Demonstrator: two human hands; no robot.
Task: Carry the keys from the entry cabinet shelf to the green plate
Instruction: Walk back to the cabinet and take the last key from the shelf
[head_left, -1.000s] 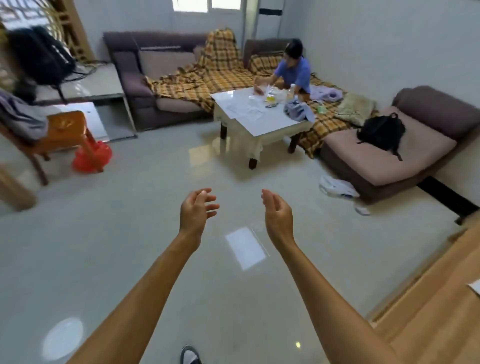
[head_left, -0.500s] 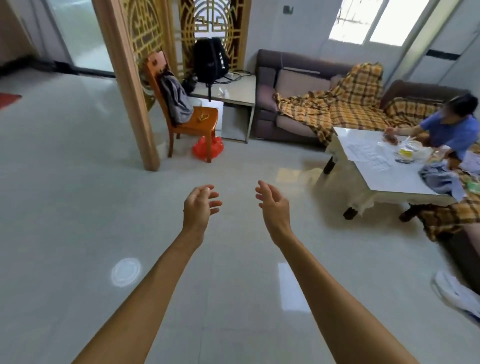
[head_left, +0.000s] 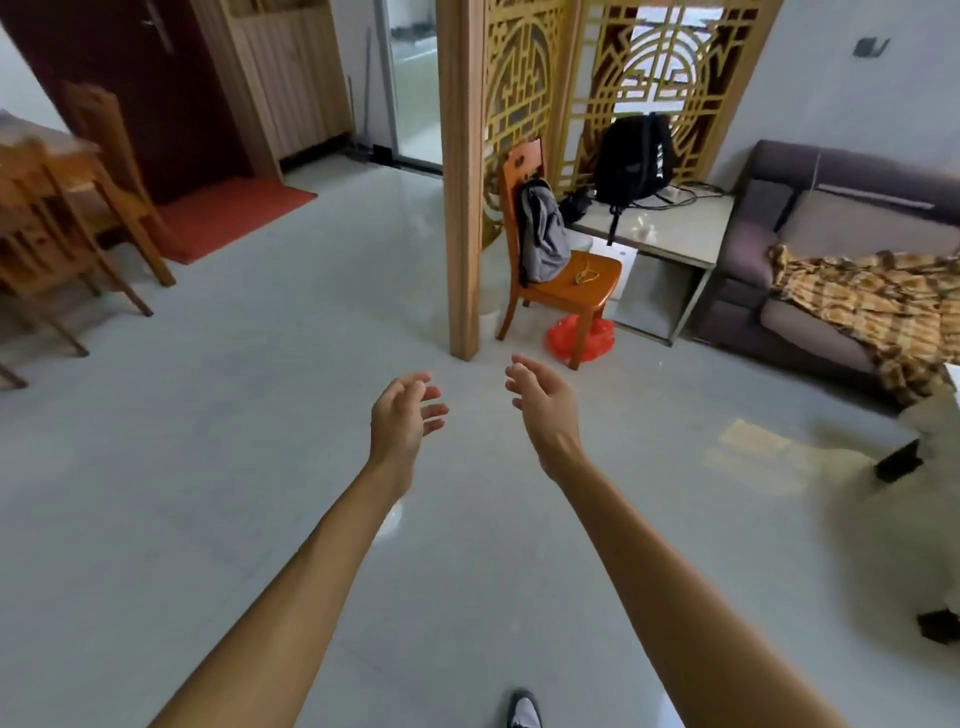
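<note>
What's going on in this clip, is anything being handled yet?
Nothing is being handled yet. A person stands on the tiled floor with the left hand and right hand held out in front, both empty and loosely open. No keys or green plate show in this view. Ahead are an orange chair with a grey bag on it and a black backpack behind; a dark door with a red mat lies to the left.

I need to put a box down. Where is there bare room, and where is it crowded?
Free: the floor between the wooden post and the dining chairs; the ledge between the black backpack and the sofa. Crowded: the orange chair, taken by a grey backpack and a small cord.
</note>
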